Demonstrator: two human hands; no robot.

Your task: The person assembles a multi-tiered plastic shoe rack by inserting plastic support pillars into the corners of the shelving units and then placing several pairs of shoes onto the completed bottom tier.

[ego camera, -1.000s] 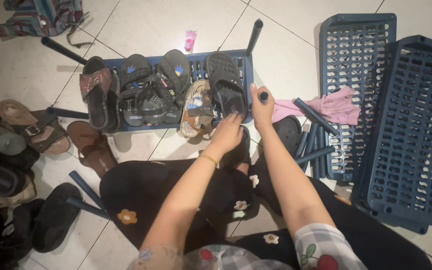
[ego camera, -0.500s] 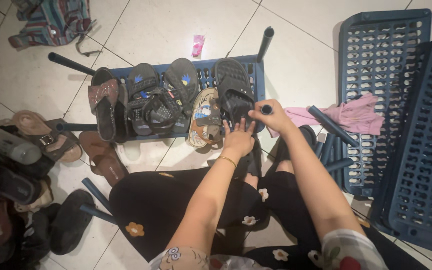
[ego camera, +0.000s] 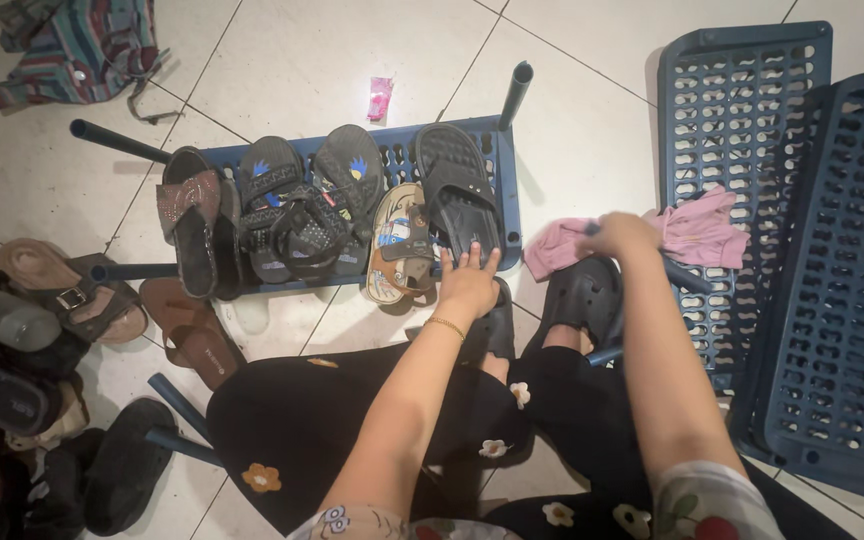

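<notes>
She sits on the floor with the left hand [ego camera: 469, 282] flat, fingers spread, gripping nothing, pressing the heel of a black slide sandal [ego camera: 457, 190] at the near right corner of the blue shelf tray [ego camera: 505, 190]. The right hand [ego camera: 624, 235] closes around a dark blue tube [ego camera: 680, 273] beside the pink cloth [ego camera: 697, 228], though how firmly is hard to say. One tier is loaded with sandals, with posts at its corners; two more trays [ego camera: 822, 260] lie unassembled at the right, and loose shoes [ego camera: 72, 300] wait along the left.
</notes>
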